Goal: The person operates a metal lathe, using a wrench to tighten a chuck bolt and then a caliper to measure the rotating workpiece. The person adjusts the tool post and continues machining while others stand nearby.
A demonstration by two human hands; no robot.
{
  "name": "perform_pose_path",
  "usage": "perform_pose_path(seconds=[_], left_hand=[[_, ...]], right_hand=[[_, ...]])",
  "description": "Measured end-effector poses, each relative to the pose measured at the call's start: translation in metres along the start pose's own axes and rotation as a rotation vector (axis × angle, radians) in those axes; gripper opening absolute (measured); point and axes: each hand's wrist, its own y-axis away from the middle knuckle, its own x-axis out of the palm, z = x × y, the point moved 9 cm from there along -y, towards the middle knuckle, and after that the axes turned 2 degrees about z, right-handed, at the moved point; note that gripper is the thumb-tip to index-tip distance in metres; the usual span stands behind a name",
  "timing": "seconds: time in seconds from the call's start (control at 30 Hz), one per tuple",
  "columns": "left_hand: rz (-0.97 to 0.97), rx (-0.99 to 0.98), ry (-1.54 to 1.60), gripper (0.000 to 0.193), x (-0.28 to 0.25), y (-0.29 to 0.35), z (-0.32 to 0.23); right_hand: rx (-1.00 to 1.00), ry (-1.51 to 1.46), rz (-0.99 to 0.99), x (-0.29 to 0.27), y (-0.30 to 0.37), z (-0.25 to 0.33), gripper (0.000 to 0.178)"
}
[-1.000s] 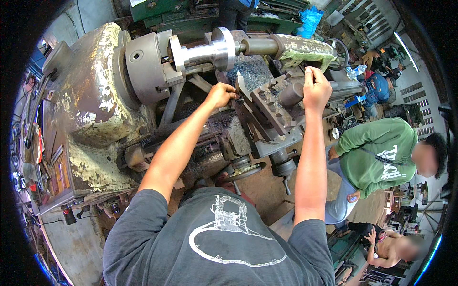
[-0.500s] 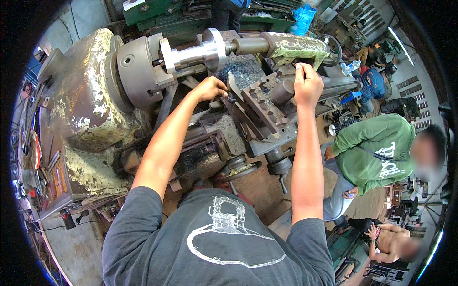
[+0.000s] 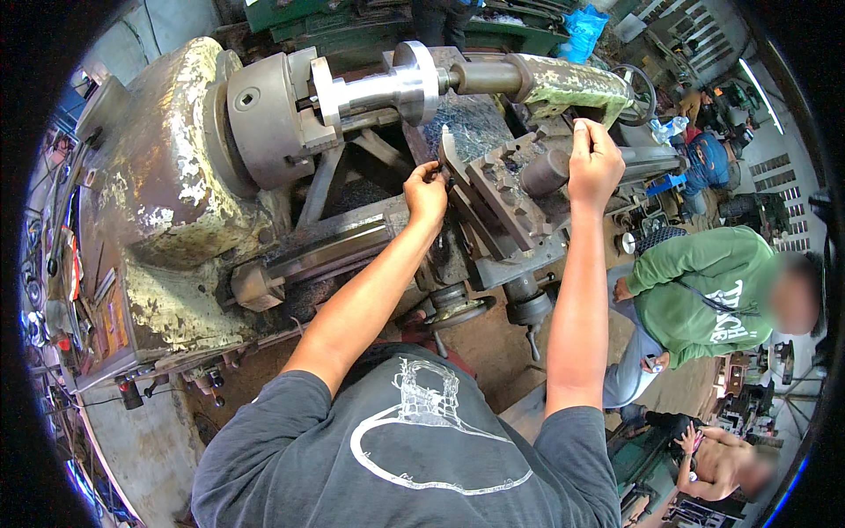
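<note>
A shiny turned metal workpiece (image 3: pixel 378 91) with a wide flange is held between the lathe chuck (image 3: pixel 273 123) and the tailstock (image 3: pixel 568 85). Below the flange, a cutting tool (image 3: pixel 451 154) points up from the side of the block-shaped tool post (image 3: pixel 506 189). My left hand (image 3: pixel 426 195) has its fingers curled in a pinch beside this tool; what lies between them is too dark to make out. My right hand (image 3: pixel 596 167) is closed in a fist right of the round tool post knob (image 3: pixel 546 172), below the tailstock. Whatever it grips is hidden by the fingers.
Metal chips (image 3: pixel 462 123) lie under the workpiece. Handwheels (image 3: pixel 458 308) and a crank (image 3: pixel 531 321) stick out toward me. The worn headstock (image 3: pixel 163 176) fills the left. A person in a green hoodie (image 3: pixel 704 290) is close on the right; others are farther off.
My left forearm has swung right and the hand has turned, its fingertips staying by the cutting tool. My right fist stays beside the tool post. The whole view has shifted slightly.
</note>
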Motion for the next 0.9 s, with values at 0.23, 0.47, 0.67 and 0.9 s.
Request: perform_pose_path(seconds=[0.23,0.47,0.67,0.9], left_hand=[[0.299,-0.331,-0.116,0.019,-0.011,0.001,0.015],[0.561,-0.034,-0.532,0.016,0.004,-0.043,-0.020],[0.802,0.142,-0.711,0.022,0.016,-0.059,-0.042],[1.000,0.015,-0.716,0.020,0.026,-0.064,-0.046]], right_hand=[[-0.061,-0.001,-0.016,-0.003,0.000,0.005,0.012],[-0.045,0.011,0.004,0.000,0.000,0.003,0.012],[0.006,-0.013,0.022,0.001,0.000,0.000,0.012],[-0.034,-0.004,0.007,-0.001,-0.001,0.005,0.012]])
